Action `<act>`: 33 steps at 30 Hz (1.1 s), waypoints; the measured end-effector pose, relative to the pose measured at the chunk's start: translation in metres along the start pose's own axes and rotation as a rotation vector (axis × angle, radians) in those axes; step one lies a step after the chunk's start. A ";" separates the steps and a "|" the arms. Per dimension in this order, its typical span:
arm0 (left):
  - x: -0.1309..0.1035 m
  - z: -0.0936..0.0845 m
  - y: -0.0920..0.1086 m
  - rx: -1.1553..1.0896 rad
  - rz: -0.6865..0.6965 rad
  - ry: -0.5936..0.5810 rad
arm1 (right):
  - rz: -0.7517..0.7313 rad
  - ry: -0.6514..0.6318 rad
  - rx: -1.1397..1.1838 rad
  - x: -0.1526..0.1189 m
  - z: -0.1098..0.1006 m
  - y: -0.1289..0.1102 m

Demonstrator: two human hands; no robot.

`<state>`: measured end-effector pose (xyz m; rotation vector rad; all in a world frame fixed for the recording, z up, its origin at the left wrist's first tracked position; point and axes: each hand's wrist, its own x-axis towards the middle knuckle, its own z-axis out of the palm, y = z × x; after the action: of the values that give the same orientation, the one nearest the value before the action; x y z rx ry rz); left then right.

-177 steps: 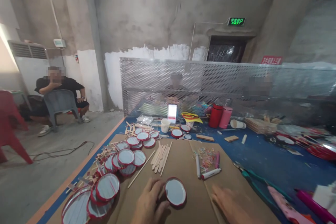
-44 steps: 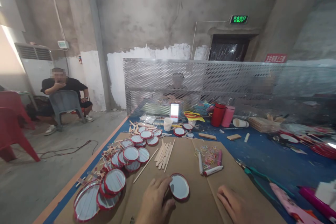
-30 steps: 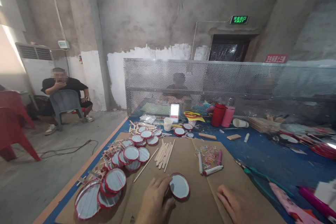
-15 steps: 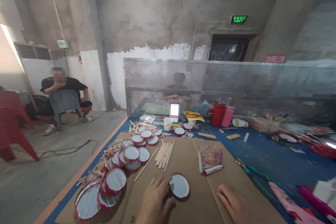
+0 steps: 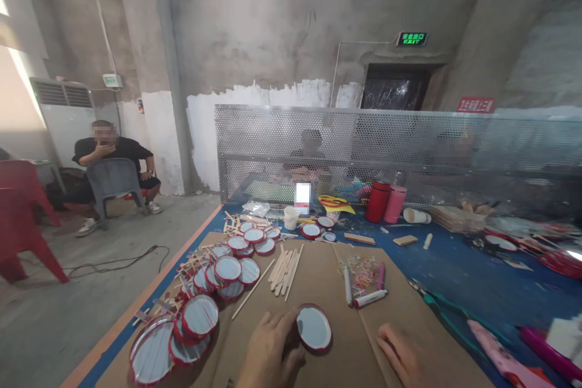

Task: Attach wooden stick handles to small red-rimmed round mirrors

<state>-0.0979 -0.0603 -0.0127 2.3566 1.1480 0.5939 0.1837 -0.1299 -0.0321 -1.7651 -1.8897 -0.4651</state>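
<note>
One red-rimmed round disc (image 5: 314, 328) is lying flat on the cardboard (image 5: 348, 345), the left hand (image 5: 273, 345) curving at its left rim (whether it is pinching, I cannot tell). The right hand (image 5: 402, 354) is resting apart, fingers curled, its grip unclear. Bare cardboard is stretching between the two, while overlapping discs (image 5: 200, 315) are crowding the left edge. Teal-handled pliers (image 5: 430, 300) are lying along the right edge, by the open blue tabletop (image 5: 468, 270). Behind, a perforated metal screen (image 5: 264, 139) is standing before a partly whitened wall (image 5: 245, 24).
</note>
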 end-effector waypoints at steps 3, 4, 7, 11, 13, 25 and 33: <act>0.000 0.002 -0.003 -0.006 0.018 0.018 | 0.015 -0.024 0.023 -0.001 0.002 0.002; 0.000 0.002 -0.003 -0.008 0.021 0.027 | 0.016 -0.027 0.028 -0.001 0.002 0.003; 0.000 0.002 -0.004 -0.002 0.008 0.031 | 0.015 -0.028 0.030 -0.001 0.003 0.004; 0.000 0.001 -0.003 0.009 -0.006 0.015 | 0.030 -0.070 0.044 0.001 0.001 0.001; -0.001 0.001 -0.002 0.003 -0.010 0.016 | 0.053 -0.134 0.077 0.002 0.000 0.000; -0.004 0.006 -0.006 -0.102 0.001 0.118 | 0.224 -0.574 0.570 0.113 -0.031 0.014; -0.003 0.018 -0.025 -0.052 0.056 0.111 | 0.479 -0.346 0.700 0.235 0.049 0.010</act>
<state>-0.1051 -0.0520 -0.0418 2.3435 1.1024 0.7731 0.1808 0.0908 0.0627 -1.7600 -1.4719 0.6375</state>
